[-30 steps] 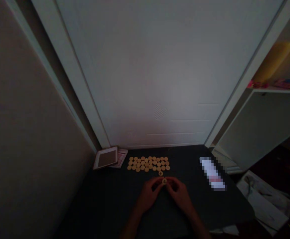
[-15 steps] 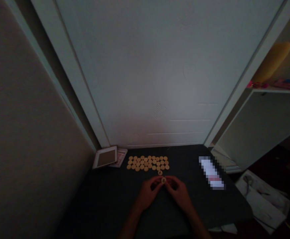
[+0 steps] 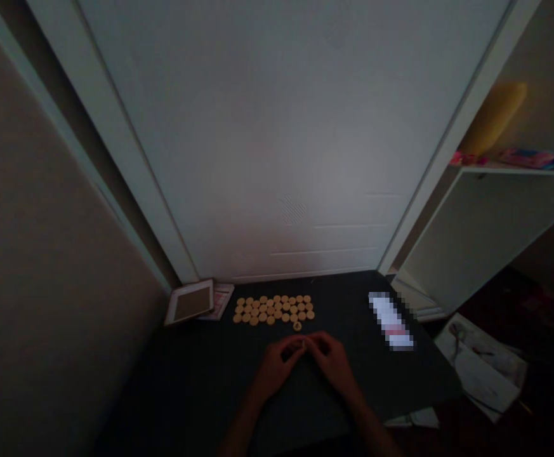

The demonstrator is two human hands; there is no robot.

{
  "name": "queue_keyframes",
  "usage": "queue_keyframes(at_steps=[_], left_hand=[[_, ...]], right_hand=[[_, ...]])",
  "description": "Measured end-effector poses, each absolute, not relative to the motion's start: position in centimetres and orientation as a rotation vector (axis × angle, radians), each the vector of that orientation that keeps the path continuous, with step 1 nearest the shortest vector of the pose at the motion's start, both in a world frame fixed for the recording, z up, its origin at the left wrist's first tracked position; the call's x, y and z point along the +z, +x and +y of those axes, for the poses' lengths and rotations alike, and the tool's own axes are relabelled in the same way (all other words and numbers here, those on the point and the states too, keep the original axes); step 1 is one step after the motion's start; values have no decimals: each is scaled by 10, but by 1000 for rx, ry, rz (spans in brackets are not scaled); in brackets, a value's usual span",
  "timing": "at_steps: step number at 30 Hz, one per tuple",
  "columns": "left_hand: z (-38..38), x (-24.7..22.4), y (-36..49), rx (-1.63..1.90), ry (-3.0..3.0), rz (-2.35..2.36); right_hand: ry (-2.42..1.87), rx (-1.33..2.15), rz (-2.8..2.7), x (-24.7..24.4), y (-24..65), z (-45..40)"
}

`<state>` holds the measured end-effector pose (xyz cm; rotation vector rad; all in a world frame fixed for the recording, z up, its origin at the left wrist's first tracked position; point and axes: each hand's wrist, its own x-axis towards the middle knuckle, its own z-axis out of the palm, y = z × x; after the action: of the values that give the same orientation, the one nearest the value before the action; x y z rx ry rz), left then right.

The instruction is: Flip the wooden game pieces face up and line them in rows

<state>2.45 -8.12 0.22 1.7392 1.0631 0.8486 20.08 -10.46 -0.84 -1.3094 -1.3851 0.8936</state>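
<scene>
I watch round, tan discs [image 3: 270,311]; my left hand [image 3: 277,366] and right hand [image 3: 332,360] pinch one small, pale, blurred piece [image 3: 304,343].

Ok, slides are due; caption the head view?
Left hand and right hand meet near tan discs on a dark table.

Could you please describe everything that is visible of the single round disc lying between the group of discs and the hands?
The single disc is small, light tan and looks wooden, with a dark mark on its upper face, too blurred to read. It lies flat on the dark table, just beyond the hands, which do not appear to touch it.
</scene>
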Motion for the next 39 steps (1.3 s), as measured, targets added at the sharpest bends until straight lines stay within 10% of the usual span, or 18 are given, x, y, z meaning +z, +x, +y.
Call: queue_keyframes(at_steps=[39], left_hand=[[-82, 5, 25, 877, 1760, 1053]], right_hand=[[-1296, 911, -1364, -9, 200, -106]])
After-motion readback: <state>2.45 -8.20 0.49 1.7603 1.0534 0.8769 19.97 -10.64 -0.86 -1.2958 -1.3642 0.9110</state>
